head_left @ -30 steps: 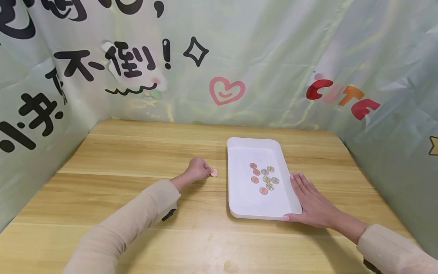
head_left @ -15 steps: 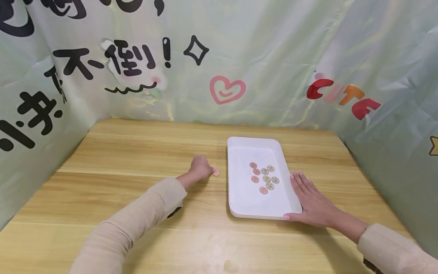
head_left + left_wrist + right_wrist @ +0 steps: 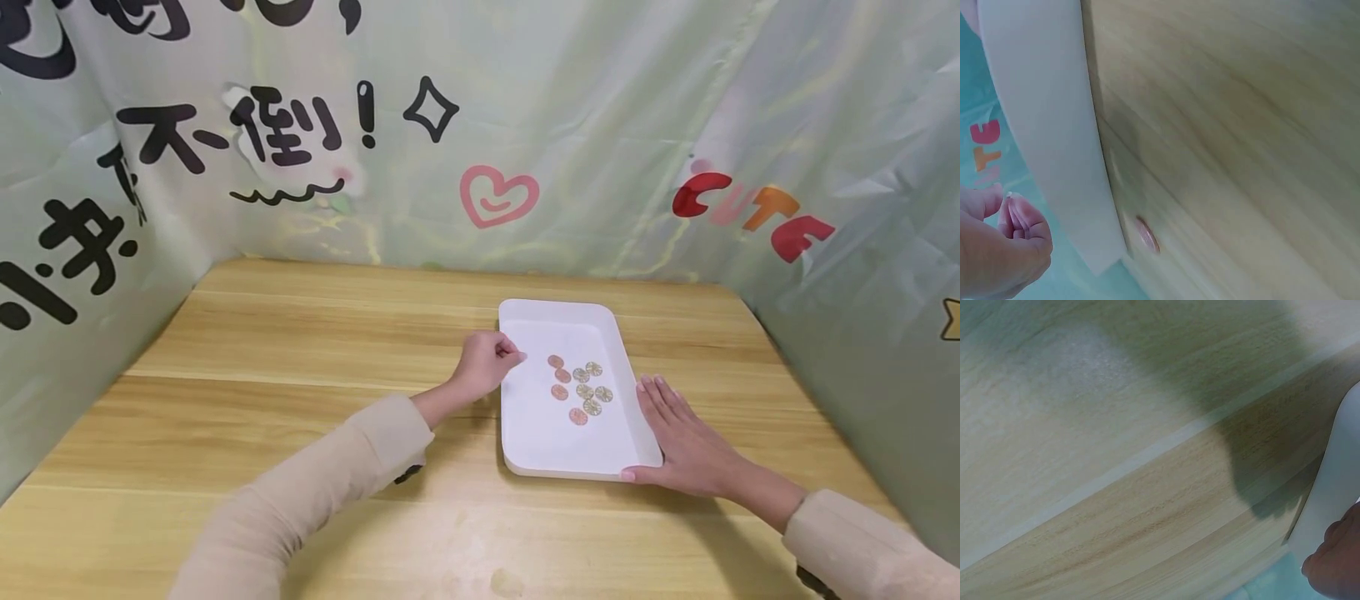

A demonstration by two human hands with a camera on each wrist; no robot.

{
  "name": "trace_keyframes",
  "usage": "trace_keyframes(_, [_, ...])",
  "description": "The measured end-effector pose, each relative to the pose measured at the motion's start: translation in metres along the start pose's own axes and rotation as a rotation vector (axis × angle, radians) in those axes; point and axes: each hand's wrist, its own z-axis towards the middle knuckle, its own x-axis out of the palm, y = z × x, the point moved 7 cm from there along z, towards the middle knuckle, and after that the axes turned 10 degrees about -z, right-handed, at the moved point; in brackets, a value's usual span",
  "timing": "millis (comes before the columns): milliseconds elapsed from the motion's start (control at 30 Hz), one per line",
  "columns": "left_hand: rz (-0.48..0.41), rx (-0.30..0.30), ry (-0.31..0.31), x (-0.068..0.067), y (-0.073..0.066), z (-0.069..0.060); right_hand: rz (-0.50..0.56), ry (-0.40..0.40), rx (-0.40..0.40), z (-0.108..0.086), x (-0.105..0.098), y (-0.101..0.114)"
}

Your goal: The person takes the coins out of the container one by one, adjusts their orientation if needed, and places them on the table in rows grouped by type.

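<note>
Left of centre in the head view, the left hand [image 3: 483,365] hangs over the near-left rim of the white tray [image 3: 540,446], fingers curled, thumb tip close against a fingertip; whether anything sits in that pinch, cannot tell. Right of it, the tray occupies the centre-right of the frame, flat on the wooden table [image 3: 337,333], shallow, round-cornered, seemingly stiff plastic. Lower centre of the left wrist view: one loose pinkish disc [image 3: 1147,235] on the wood just outside the tray wall, oval from that angle; flat or tipped is unclear. Inside the tray, nine discs: four copper-pink ones [image 3: 559,392] strung down the left of the cluster, then five dull-gold ones [image 3: 603,394] bunched to their right, some touching or nearly so. All round, coin-like, pale lines radiating from the middle like a cut fruit. Probably light, thin, rigid, hard to break; likely slick on the smooth tray floor and awkward to lift when flat. Best hold: thumb and fingertip on opposite edges, a nail under the rim. Tray probably light enough to skid if nudged; long sides are the place to steady it. Farther right, the right hand [image 3: 688,446] grips nothing, fingers straight along the tray's right wall, thumb at the near corner.
</note>
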Motion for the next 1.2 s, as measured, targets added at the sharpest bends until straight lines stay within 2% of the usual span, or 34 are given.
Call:
trace_keyframes(200, [-0.021, -0.041, 0.026, 0.025, -0.001, 0.004, 0.002, 0.003, -0.001, 0.000, 0.000, 0.000])
trace_keyframes(300, [-0.015, -0.055, 0.020, 0.034, 0.000, 0.007, 0.006, 0.014, 0.002, 0.000, 0.000, 0.000])
trace_keyframes(400, [0.018, -0.075, 0.018, 0.044, 0.002, 0.010, 0.008, 0.017, 0.004, 0.001, 0.000, 0.000])
trace_keyframes(633, [0.128, -0.145, 0.065, 0.068, 0.012, 0.010, 0.011, 0.004, 0.000, 0.000, -0.001, 0.000])
trace_keyframes(833, [0.200, -0.189, 0.097, 0.078, 0.014, 0.008, 0.015, 0.003, 0.002, 0.000, -0.001, 0.000])
trace_keyframes(1200, [0.295, -0.206, 0.161, 0.084, 0.012, 0.008, 0.021, 0.007, 0.003, 0.000, 0.000, -0.001])
